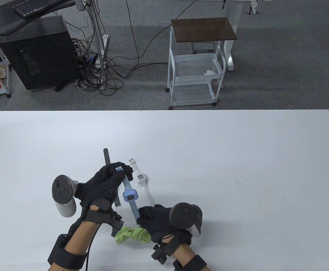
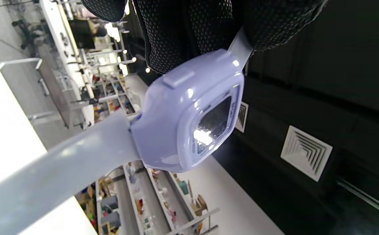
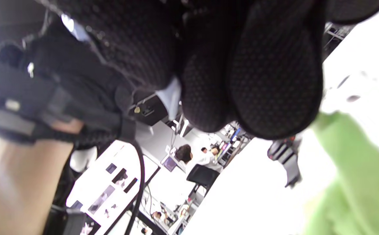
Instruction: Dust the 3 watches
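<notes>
Blue watch [image 1: 130, 196] is suspended above the white table [image 1: 237, 158], stretched between both hands. Left hand [image 1: 108, 183] curls its fingers around the far strap end; right hand [image 1: 156, 220] pinches the near strap end. White watch [image 1: 140, 178] lies flat just right of the blue watch. Dark watch [image 1: 107, 157] lies left of it, partly under the left hand. Green cloth [image 1: 132, 235] lies at the near end of the blue watch, touching the right hand.

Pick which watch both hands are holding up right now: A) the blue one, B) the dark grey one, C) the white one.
A: the left hand grips the upper strap of the blue watch and the right hand its lower strap, while the white watch lies on the table.
</notes>
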